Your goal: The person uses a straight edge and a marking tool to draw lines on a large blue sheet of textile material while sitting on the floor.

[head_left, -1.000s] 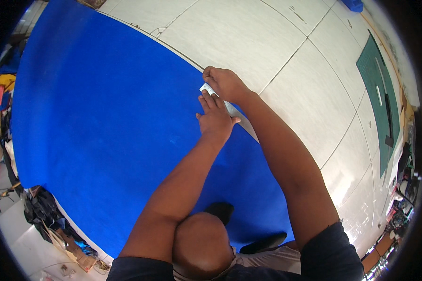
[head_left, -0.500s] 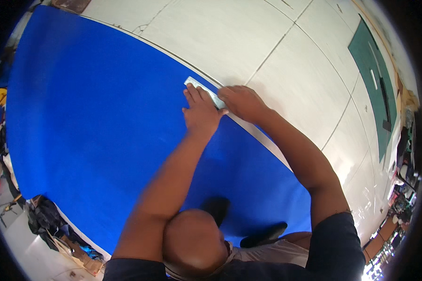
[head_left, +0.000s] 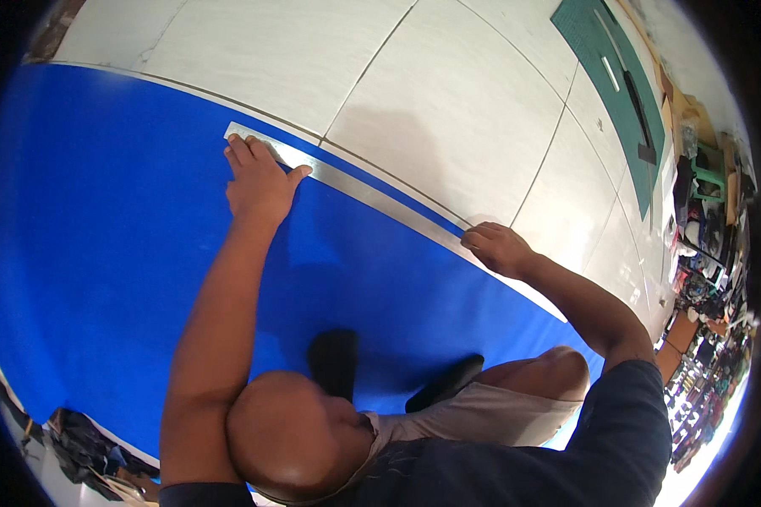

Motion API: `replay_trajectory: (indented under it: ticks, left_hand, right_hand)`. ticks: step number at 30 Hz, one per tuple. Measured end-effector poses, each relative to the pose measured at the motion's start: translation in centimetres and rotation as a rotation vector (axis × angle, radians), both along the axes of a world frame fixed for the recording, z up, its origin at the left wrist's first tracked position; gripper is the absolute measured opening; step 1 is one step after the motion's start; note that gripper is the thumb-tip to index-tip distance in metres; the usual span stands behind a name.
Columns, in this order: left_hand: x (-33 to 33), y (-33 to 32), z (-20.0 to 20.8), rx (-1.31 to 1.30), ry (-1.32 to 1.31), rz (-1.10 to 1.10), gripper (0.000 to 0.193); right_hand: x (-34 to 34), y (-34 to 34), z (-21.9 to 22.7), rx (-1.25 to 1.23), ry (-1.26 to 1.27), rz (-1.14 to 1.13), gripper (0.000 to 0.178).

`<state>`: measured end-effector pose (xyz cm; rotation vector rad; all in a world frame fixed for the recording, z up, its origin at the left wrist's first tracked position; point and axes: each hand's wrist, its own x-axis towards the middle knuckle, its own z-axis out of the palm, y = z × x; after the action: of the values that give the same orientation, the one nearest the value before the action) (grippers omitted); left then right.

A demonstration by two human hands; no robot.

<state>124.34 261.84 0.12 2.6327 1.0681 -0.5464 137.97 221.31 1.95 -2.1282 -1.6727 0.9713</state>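
- Pale tiled floor point(head_left: 448, 84) under me, a big blue sheet point(head_left: 101, 253) spread across it.
- Long metal ruler point(head_left: 372, 196) lies along the sheet's far edge, running between my two hands.
- Change from half a second ago: my hands were together at one spot on the edge; now they are well apart along the ruler.
- My left hand point(head_left: 258, 179) lies flat, fingers spread, pressing the ruler's left end.
- My right hand point(head_left: 497, 248) rests on the ruler further right, fingers curled down onto it; not gripping around it.
- Beyond my right hand, well apart: a green cutting mat point(head_left: 609, 80) on the floor, a dark strip lying on it.
- Right of that hand, cluttered colourful goods point(head_left: 706, 253) along the wall; too small to read as packages.
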Motion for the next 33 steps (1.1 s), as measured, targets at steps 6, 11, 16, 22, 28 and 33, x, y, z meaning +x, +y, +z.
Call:
replay_trajectory:
  ticks: [6,11,16,22,28,33]
  left_hand:
    - [-0.3,0.1,-0.1,-0.005,-0.014,-0.003,0.108]
    - [0.0,0.2,0.0,-0.055,0.052,0.003,0.106]
    - [-0.2,0.1,0.2,-0.059,0.014,0.014,0.109]
    - [0.0,0.3,0.3,-0.056,0.024,0.002,0.107]
    - [-0.2,0.3,0.4,-0.069,0.002,0.011,0.108]
    - [-0.2,0.3,0.4,-0.049,0.001,0.004,0.11]
  right_hand:
    - [0.1,17.5,-3.8,0.261,-0.006,-0.021,0.022]
    - [-1.1,33.8,-5.5,0.443,0.063,-0.185,0.016]
    - [-1.7,40.7,-5.2,0.478,0.067,-0.262,0.016]
    - [-0.6,41.8,-5.8,0.432,0.21,-0.294,0.02]
    - [-0.7,42.1,-4.8,0.433,0.16,-0.308,0.02]
    - [-1.0,42.8,-3.6,0.317,0.043,-0.09,0.018]
